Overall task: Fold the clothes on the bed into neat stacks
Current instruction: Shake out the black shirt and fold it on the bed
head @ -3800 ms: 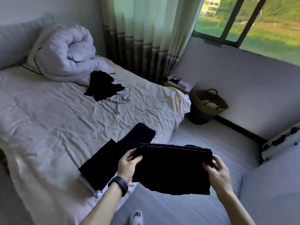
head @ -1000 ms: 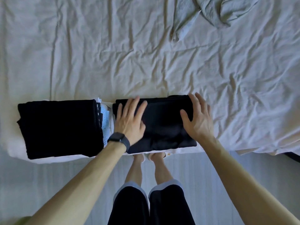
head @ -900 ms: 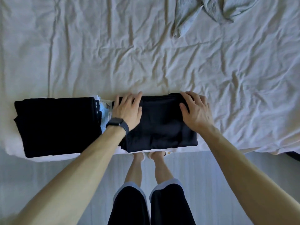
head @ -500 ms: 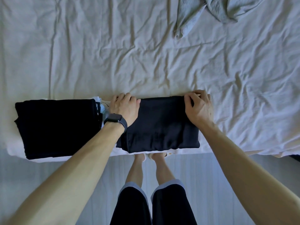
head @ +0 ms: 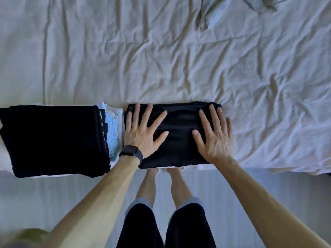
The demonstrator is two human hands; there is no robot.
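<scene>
Head view. Folded black garment (head: 179, 120): middle of the bed's (head: 143, 56) near edge. Left grip (head: 141, 133): fingers spread, pressed flat on its left half. Right grip (head: 215, 138): spread, flat on its right half. Dark folded stack (head: 53, 140): just beside, leftward. Grey garment (head: 211, 13): crumpled, far edge.

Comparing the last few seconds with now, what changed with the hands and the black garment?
The folded black garment, held up in the air by both hands earlier, now lies on the bed beside the stack. Half a second ago the left hand and right hand gripped its far corners; both have let go and press flat on it, fingers spread. The stack and the crumpled grey garment stayed put.
</scene>
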